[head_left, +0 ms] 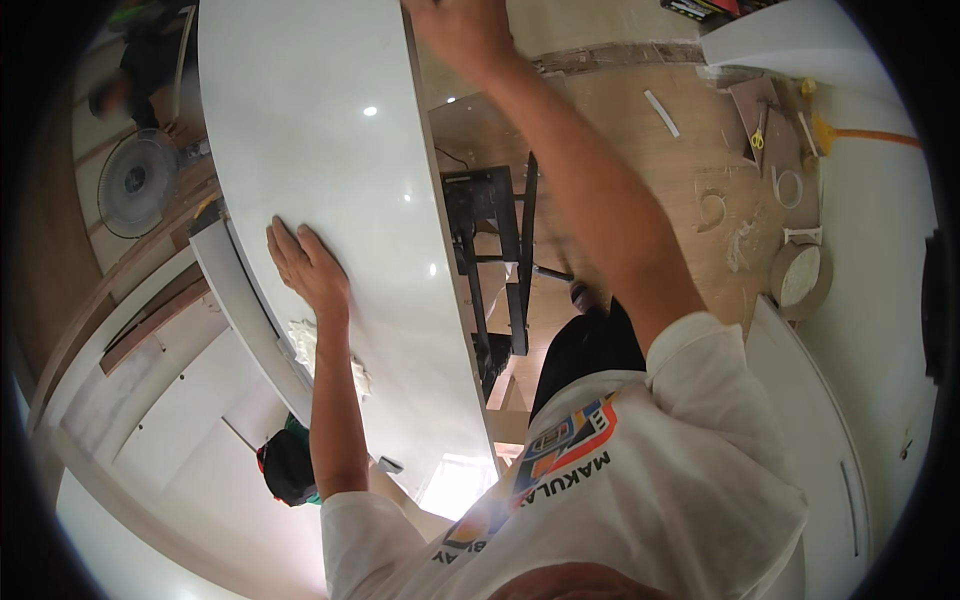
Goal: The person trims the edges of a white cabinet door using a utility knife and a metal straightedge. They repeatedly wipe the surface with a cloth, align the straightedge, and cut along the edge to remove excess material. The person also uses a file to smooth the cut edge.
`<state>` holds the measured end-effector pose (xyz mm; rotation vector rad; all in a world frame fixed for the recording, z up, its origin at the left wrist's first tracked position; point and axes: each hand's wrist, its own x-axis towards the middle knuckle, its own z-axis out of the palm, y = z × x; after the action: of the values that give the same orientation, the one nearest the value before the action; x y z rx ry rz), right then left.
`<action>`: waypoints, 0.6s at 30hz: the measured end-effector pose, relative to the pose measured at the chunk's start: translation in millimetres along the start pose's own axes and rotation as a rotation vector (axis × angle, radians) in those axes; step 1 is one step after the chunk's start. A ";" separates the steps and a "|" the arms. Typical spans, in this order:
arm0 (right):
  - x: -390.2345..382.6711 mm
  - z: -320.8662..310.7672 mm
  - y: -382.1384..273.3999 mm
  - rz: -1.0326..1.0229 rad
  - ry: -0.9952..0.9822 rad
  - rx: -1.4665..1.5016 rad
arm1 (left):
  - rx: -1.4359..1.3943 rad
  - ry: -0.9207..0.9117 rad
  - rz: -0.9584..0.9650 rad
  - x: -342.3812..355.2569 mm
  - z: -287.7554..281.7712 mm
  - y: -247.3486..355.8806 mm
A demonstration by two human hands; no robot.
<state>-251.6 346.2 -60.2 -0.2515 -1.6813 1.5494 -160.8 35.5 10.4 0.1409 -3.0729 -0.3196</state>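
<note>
I see the left hand laid flat on the white board, fingers stretched and slightly parted, pinching nothing. I judge that a palm spread like that passes its weight over a wide patch, so it can press on the smooth face or steady it without needing an edge to hold. The right hand is up at the board's far right edge, at the end of a long reach. The picture cuts off its fingers, so I cannot tell whether they grip that edge or only touch it. With the hands this far apart, I think any push is shared along the board's length.

The board itself runs lengthwise in front of the body, just left of it. A white bundle lies at the board's left edge, partly behind the left forearm. Along the board's right side a black stand seems to run under it, probably as support, though I cannot see the contact. A fan faces out left of the board, and a person in a black cap is low on that side. Well right of the board, yellow scissors and a roll sit aside, perhaps to leave standing room.
</note>
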 end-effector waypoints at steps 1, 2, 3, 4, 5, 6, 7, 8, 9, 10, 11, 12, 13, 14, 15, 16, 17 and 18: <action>29.5 7.5 15.6 -0.029 0.017 -0.053 | 0.000 -0.001 -0.001 -2.2 -1.5 0.7; 58.7 8.6 30.8 -0.059 0.048 -0.122 | -0.010 -0.008 0.016 1.1 -0.4 6.0; 80.0 13.9 38.3 -0.003 0.046 -0.119 | -0.009 -0.010 0.016 0.0 -0.5 5.8; 99.5 19.5 42.9 0.051 0.043 -0.115 | -0.010 -0.010 0.014 -1.7 -1.6 4.2; 110.9 24.2 48.7 0.100 0.043 -0.114 | -0.006 -0.014 0.016 -2.3 -1.6 2.1; 119.1 29.0 52.0 0.127 0.039 -0.113 | -0.009 -0.010 0.025 -1.0 -1.8 0.8; 126.3 32.6 54.7 0.155 0.038 -0.114 | -0.012 -0.008 0.037 -0.3 -1.8 -0.6; 132.1 33.3 57.4 0.182 0.039 -0.116 | -0.009 -0.003 0.033 -1.8 -2.0 -3.4; 133.5 34.8 56.8 0.166 0.054 -0.111 | -0.010 0.005 0.024 -4.8 -3.2 -5.8; 129.9 35.3 56.3 0.151 0.071 -0.107 | -0.012 0.011 0.018 -4.3 -2.4 -6.8; 125.5 34.4 55.8 0.136 0.089 -0.105 | -0.006 0.017 0.042 1.1 0.6 -6.3; 114.8 31.1 52.9 0.093 0.071 -0.125 | 0.000 0.016 0.053 1.5 2.5 -5.2; 102.9 24.4 50.5 0.051 0.056 -0.146 | 0.006 0.014 0.067 2.8 4.7 -3.5; 87.5 16.0 44.5 0.009 0.040 -0.173 | 0.004 0.012 0.067 3.2 6.4 -0.8; 64.6 15.1 33.9 0.022 0.018 -0.134 | 0.013 0.019 0.059 3.5 4.7 -1.3; 37.0 13.3 21.5 0.034 -0.002 -0.097 | 0.021 0.024 0.054 2.7 4.1 -3.2; 13.8 5.1 7.9 0.033 -0.002 -0.076 | 0.015 0.025 0.069 6.7 6.3 -1.5; -14.1 -2.3 -3.1 -0.021 0.008 -0.090 | 0.013 0.028 0.079 8.7 7.3 0.4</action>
<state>-239.9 338.2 -63.5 -0.2855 -1.7445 1.4573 -169.9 36.5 3.6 0.0242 -3.0429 -0.2908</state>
